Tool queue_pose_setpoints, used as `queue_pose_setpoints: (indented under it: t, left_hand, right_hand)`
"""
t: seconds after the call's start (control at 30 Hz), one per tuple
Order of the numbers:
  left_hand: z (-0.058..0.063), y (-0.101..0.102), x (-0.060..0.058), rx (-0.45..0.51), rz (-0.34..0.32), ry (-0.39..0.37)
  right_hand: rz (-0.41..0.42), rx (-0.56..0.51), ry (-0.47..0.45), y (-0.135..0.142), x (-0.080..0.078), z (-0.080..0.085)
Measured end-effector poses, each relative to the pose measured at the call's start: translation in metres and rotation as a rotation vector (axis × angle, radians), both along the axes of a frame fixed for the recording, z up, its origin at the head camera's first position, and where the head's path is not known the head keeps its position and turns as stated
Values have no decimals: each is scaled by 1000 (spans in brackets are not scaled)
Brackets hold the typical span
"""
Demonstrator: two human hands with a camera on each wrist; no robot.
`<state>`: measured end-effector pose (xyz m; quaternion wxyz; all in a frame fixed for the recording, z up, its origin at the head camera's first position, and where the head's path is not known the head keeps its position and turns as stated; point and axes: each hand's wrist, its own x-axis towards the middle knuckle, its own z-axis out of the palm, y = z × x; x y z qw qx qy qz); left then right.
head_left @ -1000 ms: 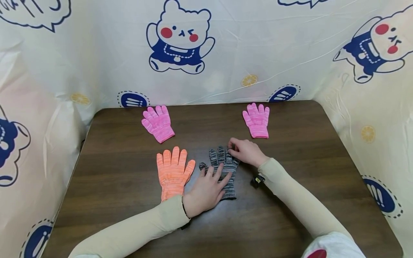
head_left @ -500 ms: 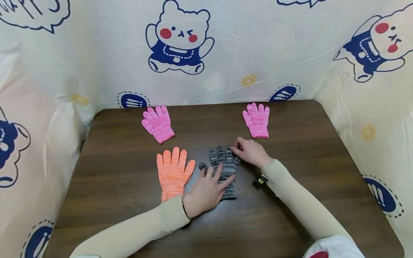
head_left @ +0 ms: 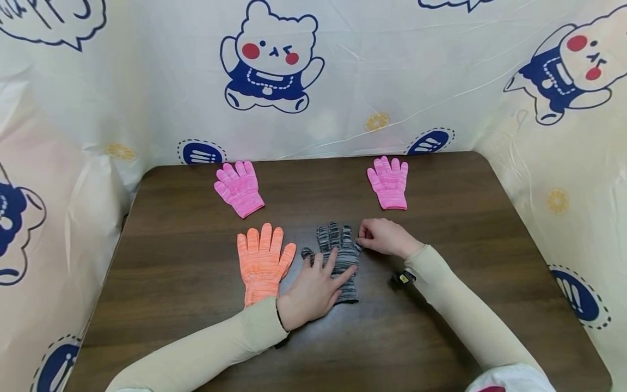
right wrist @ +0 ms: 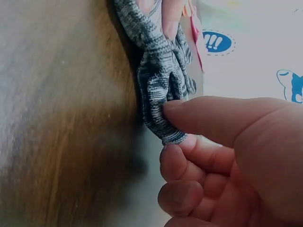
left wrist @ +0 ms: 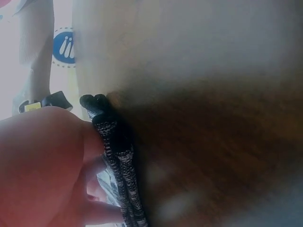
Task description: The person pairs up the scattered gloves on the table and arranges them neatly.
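Note:
A black-and-grey knit glove (head_left: 348,256) lies on the table, its fingers pointing to the far side. My left hand (head_left: 313,288) rests on its palm with fingers spread, holding it down. At the glove's right edge my right hand (head_left: 387,238) pinches the tip of one outer glove finger (right wrist: 158,101) between thumb and index finger, as the right wrist view shows. In the left wrist view the glove's layered edge (left wrist: 120,156) stands beside my left hand. Just left of it lies an orange glove (head_left: 262,261), its cuff partly hidden by my left sleeve.
Two pink gloves lie along the table's far edge, a left pink glove (head_left: 240,188) and a right pink glove (head_left: 389,182). The brown wooden table (head_left: 176,261) is walled on three sides by a white cartoon-printed curtain (head_left: 362,71).
My right hand has shifted to the right and slightly nearer, along the outer finger of the grey glove. The left hand stays on the glove.

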<state>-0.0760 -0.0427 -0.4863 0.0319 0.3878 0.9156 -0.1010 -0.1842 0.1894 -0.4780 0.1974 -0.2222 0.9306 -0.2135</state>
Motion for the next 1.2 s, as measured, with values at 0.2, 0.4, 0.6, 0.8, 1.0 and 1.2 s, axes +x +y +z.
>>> queue_pose_setpoints:
  t: [0.2, 0.4, 0.6, 0.8, 1.0, 1.2]
  left_hand:
    - [0, -2, 3, 19, -29, 91]
    - [1, -2, 9, -50, -48, 179]
    - [5, -1, 15, -127, -58, 164]
    - [6, 0, 15, -147, -75, 151]
    - [2, -1, 13, -125, -61, 159]
    - [1, 2, 12, -161, -21, 114]
  right_hand:
    - [26, -70, 8, -3, 1, 4]
    - [31, -74, -32, -4, -1, 6]
    - [-2, -31, 68, -3, 1, -1]
    - [-49, 32, 138, -6, 1, -4]
    - [-44, 64, 127, -9, 0, -4]
    - [-64, 17, 77, -5, 0, -7]
